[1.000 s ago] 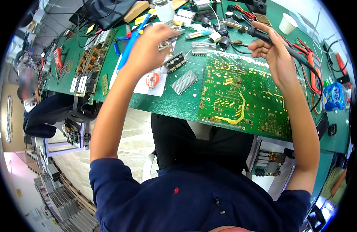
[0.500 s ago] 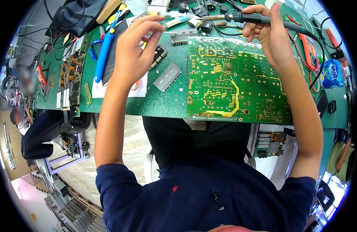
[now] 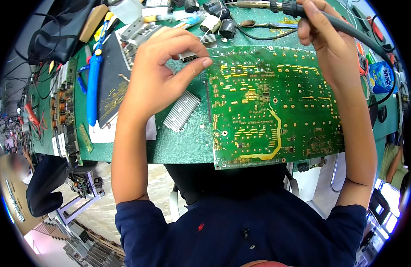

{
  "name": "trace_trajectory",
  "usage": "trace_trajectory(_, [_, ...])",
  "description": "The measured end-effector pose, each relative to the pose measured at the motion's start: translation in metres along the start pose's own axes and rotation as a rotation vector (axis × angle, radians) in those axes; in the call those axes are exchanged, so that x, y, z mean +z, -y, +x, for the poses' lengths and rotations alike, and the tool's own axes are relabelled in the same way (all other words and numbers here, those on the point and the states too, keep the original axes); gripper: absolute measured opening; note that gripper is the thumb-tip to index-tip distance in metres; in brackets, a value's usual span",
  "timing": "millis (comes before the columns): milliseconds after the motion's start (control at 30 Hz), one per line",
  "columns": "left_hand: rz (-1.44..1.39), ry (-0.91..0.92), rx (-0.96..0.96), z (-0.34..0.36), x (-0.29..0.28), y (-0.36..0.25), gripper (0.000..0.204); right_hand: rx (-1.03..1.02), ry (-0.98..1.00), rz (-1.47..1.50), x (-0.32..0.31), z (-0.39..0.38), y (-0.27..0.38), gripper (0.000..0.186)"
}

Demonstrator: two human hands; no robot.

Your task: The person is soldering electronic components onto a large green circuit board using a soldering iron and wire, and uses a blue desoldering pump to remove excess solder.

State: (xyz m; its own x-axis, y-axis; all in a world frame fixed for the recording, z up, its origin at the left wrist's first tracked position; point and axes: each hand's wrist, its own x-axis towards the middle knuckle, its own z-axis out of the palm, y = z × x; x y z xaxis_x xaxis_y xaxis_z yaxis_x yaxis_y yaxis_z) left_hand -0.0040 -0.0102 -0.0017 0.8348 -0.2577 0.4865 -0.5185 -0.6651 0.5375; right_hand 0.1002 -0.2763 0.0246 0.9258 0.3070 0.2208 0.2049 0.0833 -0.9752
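My left hand is closed in a pinch on a thin silvery wire, above the top-left corner of a large green circuit board. My right hand grips the dark handle of a soldering iron, its metal shaft pointing left above the board's far edge. A grey finned heatsink lies beside my left wrist. Farther left, a blue desoldering pump rests on a dark sheet, with white paper underneath.
Assembled boards lie on the left of the green bench. Capacitors, a brush, syringes and other parts crowd the back. A blue packet, meters and cables sit at right. A black bag lies back left; other people are at both sides.
My left hand has moved down and right to the board's corner, the wire now between its fingertips. The right hand still holds the iron, raised higher in the view.
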Motion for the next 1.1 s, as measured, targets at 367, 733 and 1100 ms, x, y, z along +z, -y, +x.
trace_trajectory(367, [-0.153,0.038,-0.131,-0.006,0.010,-0.001,0.008,-0.005,0.015,-0.147,0.010,-0.013,0.004,0.018])
trace_trajectory(733, [-0.165,0.126,-0.070,-0.003,0.010,-0.005,0.014,0.136,0.292,-0.157,-0.021,-0.011,-0.003,0.021])
trace_trajectory(1100, [-0.123,0.130,0.007,-0.003,0.017,-0.005,0.012,0.319,0.020,-0.171,0.008,-0.014,0.019,0.017])
